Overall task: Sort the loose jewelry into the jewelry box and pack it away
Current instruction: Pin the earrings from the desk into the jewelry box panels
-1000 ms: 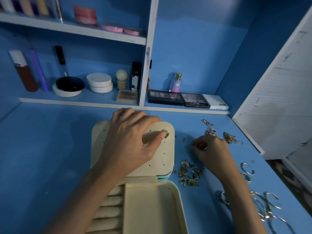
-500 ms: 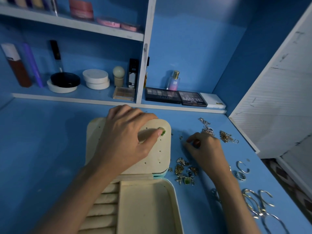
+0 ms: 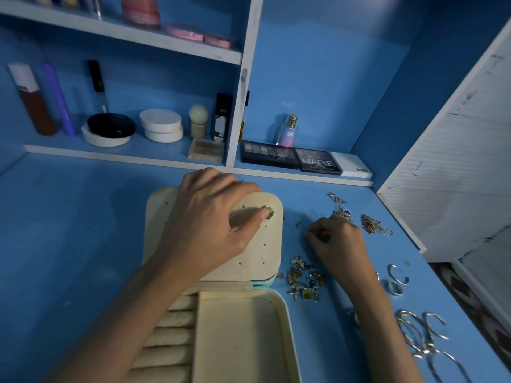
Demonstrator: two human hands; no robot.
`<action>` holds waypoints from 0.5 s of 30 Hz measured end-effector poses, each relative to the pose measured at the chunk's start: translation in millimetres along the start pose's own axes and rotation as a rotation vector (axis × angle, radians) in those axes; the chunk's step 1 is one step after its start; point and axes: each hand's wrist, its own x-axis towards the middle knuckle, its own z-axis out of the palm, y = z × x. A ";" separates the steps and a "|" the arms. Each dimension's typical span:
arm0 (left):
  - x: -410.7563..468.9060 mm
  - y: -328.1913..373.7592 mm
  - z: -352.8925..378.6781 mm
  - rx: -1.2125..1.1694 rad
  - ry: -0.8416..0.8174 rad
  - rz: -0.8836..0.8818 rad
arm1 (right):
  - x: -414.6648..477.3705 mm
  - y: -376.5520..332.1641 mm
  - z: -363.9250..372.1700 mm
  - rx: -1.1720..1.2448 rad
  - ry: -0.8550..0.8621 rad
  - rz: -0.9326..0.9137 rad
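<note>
Left hand point(image 3: 210, 225): lies palm down on the jewelry box's raised earring panel point(image 3: 269, 252), fingers curled over its far edge; the thumb presses a green-stone earring point(image 3: 268, 212) against the panel face.
Right hand point(image 3: 340, 244): apart from the left, knuckles up, fingers bunched with their tips at the table; I cannot tell whether they pinch a piece.
Jewelry box point(image 3: 279, 313): open in the middle of the table; cream, soft-lined, rounded corners, a teal edge at the hinge; padded ring rolls point(image 3: 177, 335) sit beside a plain compartment.
Earring panel: flat, dotted with small holes.
Loose jewelry: a heap of gold charms point(image 3: 302, 280) just right of the box; tangled chains point(image 3: 372, 225) beyond the right hand; silver hoops point(image 3: 420, 333) near the right forearm.
Table point(image 3: 69, 244): matte blue painted.
Shelves: white-edged, blue-backed, with eyeshadow palettes point(image 3: 269, 154), a perfume bottle point(image 3: 289, 131) and round compacts point(image 3: 161, 128).
</note>
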 end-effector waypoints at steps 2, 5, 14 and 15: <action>0.0 -0.1 0.0 0.000 -0.004 0.002 | -0.8 0.3 -0.9 -0.004 -0.003 -0.013; 0.1 -0.5 0.1 0.002 -0.012 0.004 | -1.6 0.8 -1.7 -0.007 -0.012 -0.021; 0.3 -1.1 0.3 -0.010 -0.018 -0.003 | -3.1 0.9 -6.3 0.022 -0.012 -0.007; 0.3 -1.1 0.3 -0.011 -0.022 -0.005 | -3.0 0.5 -6.6 0.027 -0.013 -0.009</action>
